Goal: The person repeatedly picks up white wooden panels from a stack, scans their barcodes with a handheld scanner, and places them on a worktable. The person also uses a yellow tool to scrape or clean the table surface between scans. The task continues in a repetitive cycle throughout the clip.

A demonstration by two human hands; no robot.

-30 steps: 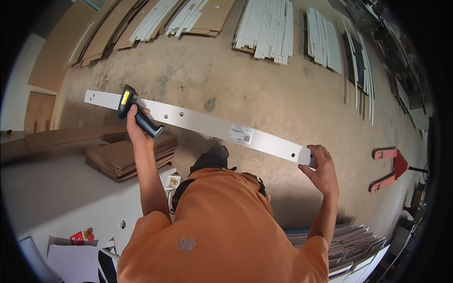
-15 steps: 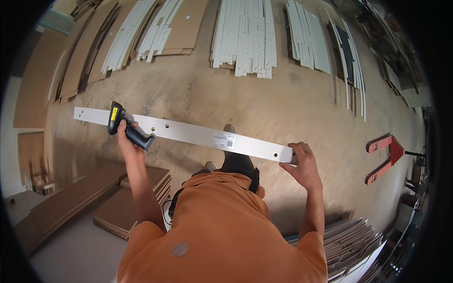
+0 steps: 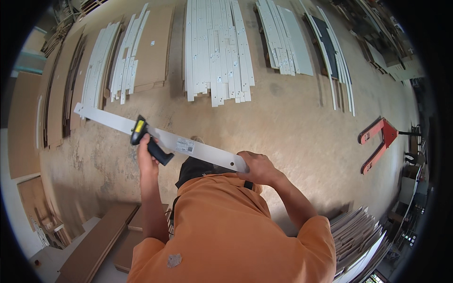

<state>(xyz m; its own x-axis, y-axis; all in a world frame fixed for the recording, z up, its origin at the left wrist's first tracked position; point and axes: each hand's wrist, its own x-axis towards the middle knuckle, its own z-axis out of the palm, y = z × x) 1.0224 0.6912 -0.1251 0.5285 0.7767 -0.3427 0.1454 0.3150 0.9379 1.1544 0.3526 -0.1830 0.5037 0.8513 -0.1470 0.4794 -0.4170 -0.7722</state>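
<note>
My left hand is closed round the grip of a black barcode scanner with a yellow sticker. The scanner's head lies over a long, narrow white board, hiding a part of it. Whether the left fingers also support the board from below is hidden. My right hand is closed on the board's right end, close to my waist. The board slants across in front of me, its left end farther out. A white printed label is stuck on its face between the two hands, and a dark hole shows near the right end.
Stacks of white boards lie ahead on the concrete floor, with brown flat panels left of them. A red pallet jack stands at the right. Behind me are brown sheets on the left and stacked panels on the right.
The board has slid left past the scanner, so the label is now nearer to it. My right hand has come inward with the board's end, and the board slants more. My view has shifted.
</note>
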